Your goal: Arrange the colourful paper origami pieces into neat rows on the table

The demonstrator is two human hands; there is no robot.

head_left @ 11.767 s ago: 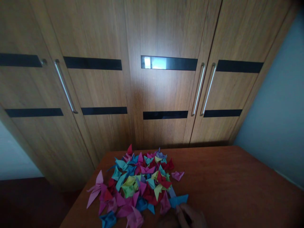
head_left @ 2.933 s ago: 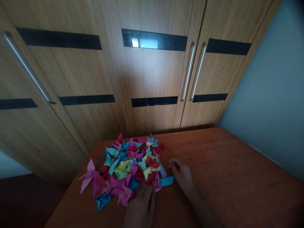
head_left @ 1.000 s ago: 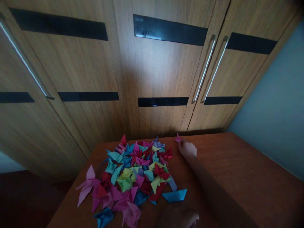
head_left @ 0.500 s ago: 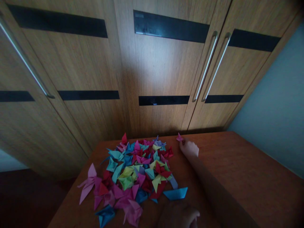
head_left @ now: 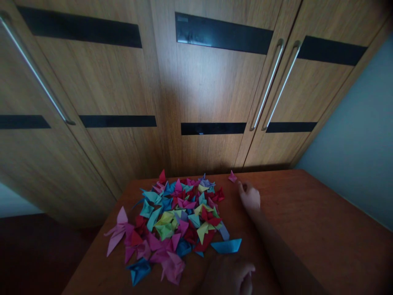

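A small pink folded paper piece (head_left: 232, 176) stands near the table's back edge. Just to its right is my right hand (head_left: 250, 197), its thumb and forefinger apart and holding nothing. My left hand (head_left: 229, 275) is at the bottom, in shadow, its fingers curled; whether anything is inside cannot be made out. Above it lies a blue folded paper boat shape (head_left: 227, 246). A heap of folded paper pieces (head_left: 166, 224) in pink, red, blue, green, yellow and purple spreads to the left of both hands.
The brown wooden table (head_left: 310, 213) reaches back to a wooden wardrobe (head_left: 208, 82) with black strips and metal handles. A pale wall (head_left: 353, 135) rises on the right. Dark floor shows at the lower left.
My right hand has let go of the small pink piece and moved slightly right and toward me. That piece now stands on the table by itself.
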